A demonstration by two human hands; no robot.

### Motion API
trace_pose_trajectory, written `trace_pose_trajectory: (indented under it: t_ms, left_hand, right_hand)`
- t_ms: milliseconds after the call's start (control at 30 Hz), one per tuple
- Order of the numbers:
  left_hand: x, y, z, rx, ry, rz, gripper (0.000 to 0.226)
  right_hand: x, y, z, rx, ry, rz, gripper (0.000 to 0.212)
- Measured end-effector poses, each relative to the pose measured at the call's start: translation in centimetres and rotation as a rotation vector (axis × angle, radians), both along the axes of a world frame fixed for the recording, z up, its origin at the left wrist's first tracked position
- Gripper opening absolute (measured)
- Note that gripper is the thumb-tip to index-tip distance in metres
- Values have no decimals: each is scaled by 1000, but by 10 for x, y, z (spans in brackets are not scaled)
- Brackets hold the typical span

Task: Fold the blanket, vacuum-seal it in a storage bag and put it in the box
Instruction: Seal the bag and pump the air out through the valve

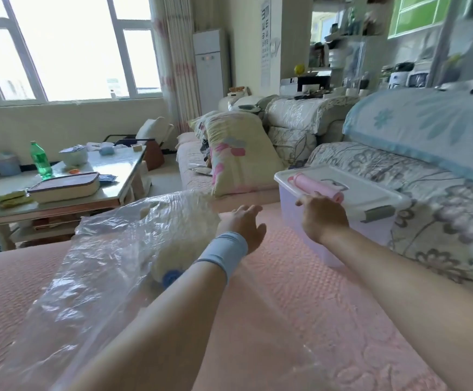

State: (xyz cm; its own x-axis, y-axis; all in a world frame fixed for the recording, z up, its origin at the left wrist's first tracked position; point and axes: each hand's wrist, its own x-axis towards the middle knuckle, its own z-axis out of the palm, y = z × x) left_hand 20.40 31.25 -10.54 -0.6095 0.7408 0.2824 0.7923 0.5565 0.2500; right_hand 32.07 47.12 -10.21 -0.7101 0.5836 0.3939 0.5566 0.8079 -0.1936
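Leftward of both hands: storage bag (97, 249), blanket (170, 258) inside, long axis running away from the person, just beside the left hand (243, 224), fingers spread, empty; right hand (324, 217) nearer the box (370, 232), reaching the pump (314, 185) on its lid, grip unclear.

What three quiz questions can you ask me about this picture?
1. True or false: the white lid is on the clear storage box.
2. What lies on the lid? A: a pink hand pump. B: a green bottle. C: a pillow.
3. Which hand wears the blue-grey wristband?

Key: 1 true. 2 A. 3 the left hand.
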Motion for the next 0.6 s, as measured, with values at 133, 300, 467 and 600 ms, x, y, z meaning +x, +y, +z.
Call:
trace_pose_trajectory:
  t_ms: [133,300,467,600]
  left_hand:
    - [13,73,6,18,-48,-111,47]
    - [18,145,10,-2,-83,-173,46]
    - [17,177,5,109,-188,-206,61]
    - [13,177,7,346,-358,-205,67]
  right_hand:
    - [7,62,8,197,-95,-44,40]
    - [-3,115,6,-86,-167,-135,61]
    - [-4,133,-6,-116,213,-33,59]
    - [-7,116,-9,-38,338,94,59]
